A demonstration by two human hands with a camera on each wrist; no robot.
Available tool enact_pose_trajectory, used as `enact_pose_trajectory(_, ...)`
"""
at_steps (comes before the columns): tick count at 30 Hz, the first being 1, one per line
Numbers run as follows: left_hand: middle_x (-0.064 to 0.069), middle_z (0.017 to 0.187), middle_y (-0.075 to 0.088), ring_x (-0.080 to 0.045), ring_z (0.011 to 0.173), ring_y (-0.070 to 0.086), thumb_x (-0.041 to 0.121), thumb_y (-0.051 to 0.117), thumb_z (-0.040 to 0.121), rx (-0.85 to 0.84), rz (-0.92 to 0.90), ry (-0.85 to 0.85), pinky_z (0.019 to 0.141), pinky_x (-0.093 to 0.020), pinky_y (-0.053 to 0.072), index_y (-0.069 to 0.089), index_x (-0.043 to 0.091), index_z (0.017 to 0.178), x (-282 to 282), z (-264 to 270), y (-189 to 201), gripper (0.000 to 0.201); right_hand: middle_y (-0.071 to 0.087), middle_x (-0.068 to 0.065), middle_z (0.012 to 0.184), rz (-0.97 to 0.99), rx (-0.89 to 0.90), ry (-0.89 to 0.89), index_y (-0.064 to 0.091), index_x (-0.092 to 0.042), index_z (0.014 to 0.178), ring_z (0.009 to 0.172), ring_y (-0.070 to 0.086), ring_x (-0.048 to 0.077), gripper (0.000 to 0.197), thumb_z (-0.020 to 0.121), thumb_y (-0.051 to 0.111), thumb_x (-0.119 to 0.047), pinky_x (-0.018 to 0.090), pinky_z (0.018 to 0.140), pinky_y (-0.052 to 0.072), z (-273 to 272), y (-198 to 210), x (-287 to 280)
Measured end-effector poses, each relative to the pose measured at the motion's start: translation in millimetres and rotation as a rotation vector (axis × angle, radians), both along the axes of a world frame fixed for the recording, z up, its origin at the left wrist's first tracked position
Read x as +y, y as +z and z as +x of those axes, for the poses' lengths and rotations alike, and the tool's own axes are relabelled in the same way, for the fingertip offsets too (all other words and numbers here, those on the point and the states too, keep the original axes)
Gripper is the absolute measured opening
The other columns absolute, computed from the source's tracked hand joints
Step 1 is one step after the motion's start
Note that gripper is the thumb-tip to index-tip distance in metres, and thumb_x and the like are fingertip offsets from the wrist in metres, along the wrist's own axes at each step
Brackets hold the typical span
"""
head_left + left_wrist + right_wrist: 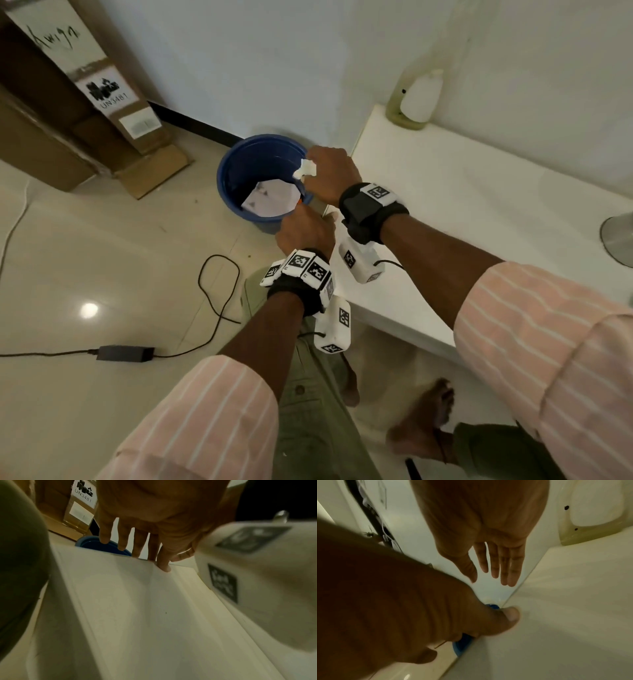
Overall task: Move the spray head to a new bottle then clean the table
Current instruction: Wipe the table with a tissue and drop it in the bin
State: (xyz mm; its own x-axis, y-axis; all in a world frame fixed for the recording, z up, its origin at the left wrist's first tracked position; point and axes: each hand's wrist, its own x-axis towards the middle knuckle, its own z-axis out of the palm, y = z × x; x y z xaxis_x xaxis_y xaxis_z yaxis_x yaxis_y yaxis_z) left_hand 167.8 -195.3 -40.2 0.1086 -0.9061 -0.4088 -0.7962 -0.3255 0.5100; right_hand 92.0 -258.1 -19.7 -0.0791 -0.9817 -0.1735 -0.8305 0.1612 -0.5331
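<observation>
My right hand (310,161) hovers over the rim of a blue bucket (233,178) beside the white table (445,205). A white wad of tissue (305,169) sits right at its fingertips. In the right wrist view this hand (494,574) has straight fingers and a bare palm. My left hand (301,222) is at the table's corner; its thumb (510,615) presses on the edge while its fingers (121,543) hang straight past it towards the bucket (91,542). A bottle (416,99) of yellowish liquid with a white label stands at the table's back by the wall. No spray head is visible.
White paper (270,198) lies inside the bucket. Cardboard boxes (68,102) lean against the far left wall. A power adapter (125,353) and its looping cable lie on the tiled floor. A round metal base (620,240) sits at the table's right edge.
</observation>
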Motion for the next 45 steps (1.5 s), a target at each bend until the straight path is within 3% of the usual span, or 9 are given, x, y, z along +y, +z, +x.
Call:
enact_pose_trajectory(4, -0.014, 0.107, 0.068, -0.033, 0.100, 0.064, 0.044, 0.060, 0.087, -0.057, -0.066, -0.024, 0.087, -0.044, 0.053, 0.061, 0.008, 0.104, -1, -8, -4, 0.040, 0.068, 0.016, 0.097, -0.044, 0.004, -0.110, 0.065, 0.002, 0.094, 0.090, 0.063, 0.031, 0.018, 0.083, 0.052, -0.004, 0.031, 0.072, 0.046, -23, -9, 9)
enact_pose_trajectory(7, -0.012, 0.108, 0.069, -0.031, 0.102, 0.064, 0.040, 0.056, 0.091, -0.102, -0.113, -0.054, 0.088, -0.043, 0.053, 0.062, 0.008, 0.105, 6, -17, -7, 0.035, 0.069, 0.012, 0.109, -0.108, -0.085, -0.226, 0.067, -0.003, 0.106, 0.099, 0.064, 0.028, 0.026, 0.085, 0.051, -0.004, 0.035, 0.090, 0.051, -44, -8, 27)
enact_pose_trajectory(10, -0.014, 0.127, 0.060, -0.031, 0.119, 0.056, 0.039, 0.051, 0.093, -0.119, -0.121, -0.078, 0.099, -0.047, 0.046, 0.056, 0.005, 0.122, 19, -31, -14, 0.044, 0.069, 0.004, 0.114, -0.205, -0.160, -0.337, 0.067, -0.011, 0.110, 0.099, 0.065, 0.021, 0.026, 0.088, 0.054, -0.009, 0.030, 0.092, 0.051, -64, -3, 50)
enact_pose_trajectory(13, -0.017, 0.151, 0.037, -0.033, 0.140, 0.034, 0.047, 0.046, 0.094, -0.103, -0.129, -0.091, 0.116, -0.050, 0.028, 0.033, 0.003, 0.143, 37, -48, -11, 0.068, 0.071, -0.002, 0.106, -0.273, -0.184, -0.434, 0.069, -0.015, 0.101, 0.091, 0.067, 0.016, 0.019, 0.088, 0.054, -0.013, 0.023, 0.083, 0.050, -87, 0, 79)
enact_pose_trajectory(16, -0.016, 0.158, 0.023, -0.030, 0.147, 0.019, 0.049, 0.042, 0.096, -0.069, -0.214, -0.204, 0.121, -0.047, 0.015, 0.028, 0.005, 0.147, 53, -72, 2, 0.068, 0.072, -0.004, 0.099, -0.314, -0.179, -0.534, 0.069, -0.019, 0.094, 0.085, 0.067, 0.016, 0.016, 0.088, 0.054, -0.018, 0.025, 0.080, 0.052, -110, 4, 116)
enact_pose_trajectory(21, -0.011, 0.158, 0.026, -0.023, 0.148, 0.018, 0.040, 0.041, 0.098, 0.042, -0.313, -0.420, 0.122, -0.041, 0.015, 0.035, 0.009, 0.144, 71, -111, 24, 0.056, 0.072, -0.002, 0.101, -0.275, -0.138, -0.551, 0.067, -0.016, 0.097, 0.087, 0.066, 0.019, 0.016, 0.090, 0.057, -0.026, 0.033, 0.082, 0.052, -140, 16, 158)
enact_pose_trajectory(29, -0.013, 0.153, 0.035, -0.028, 0.144, 0.030, 0.045, 0.046, 0.096, -0.060, -0.308, -0.484, 0.116, -0.043, 0.026, 0.037, 0.008, 0.142, 31, -100, 33, 0.060, 0.058, 0.009, 0.130, -0.292, -0.133, -0.484, 0.049, -0.009, 0.128, 0.120, 0.054, 0.028, 0.058, 0.087, 0.061, -0.049, 0.039, 0.099, 0.043, -144, 65, 85)
enact_pose_trajectory(35, -0.012, 0.147, 0.044, -0.027, 0.137, 0.039, 0.044, 0.048, 0.095, -0.029, -0.303, -0.426, 0.112, -0.040, 0.033, 0.039, 0.006, 0.140, -8, -89, 28, 0.059, 0.043, 0.011, 0.138, -0.346, -0.145, -0.581, 0.033, -0.006, 0.138, 0.119, 0.052, 0.032, 0.081, 0.081, 0.063, -0.057, 0.037, 0.095, 0.041, -151, 93, -5)
enact_pose_trajectory(45, -0.008, 0.154, 0.035, -0.024, 0.142, 0.033, 0.044, 0.046, 0.096, 0.077, -0.264, -0.377, 0.114, -0.040, 0.029, 0.037, 0.013, 0.144, -10, -96, 10, 0.058, 0.056, 0.008, 0.124, -0.330, -0.044, -0.575, 0.043, -0.008, 0.125, 0.113, 0.054, 0.029, 0.065, 0.082, 0.066, -0.050, 0.034, 0.087, 0.041, -175, 78, -41)
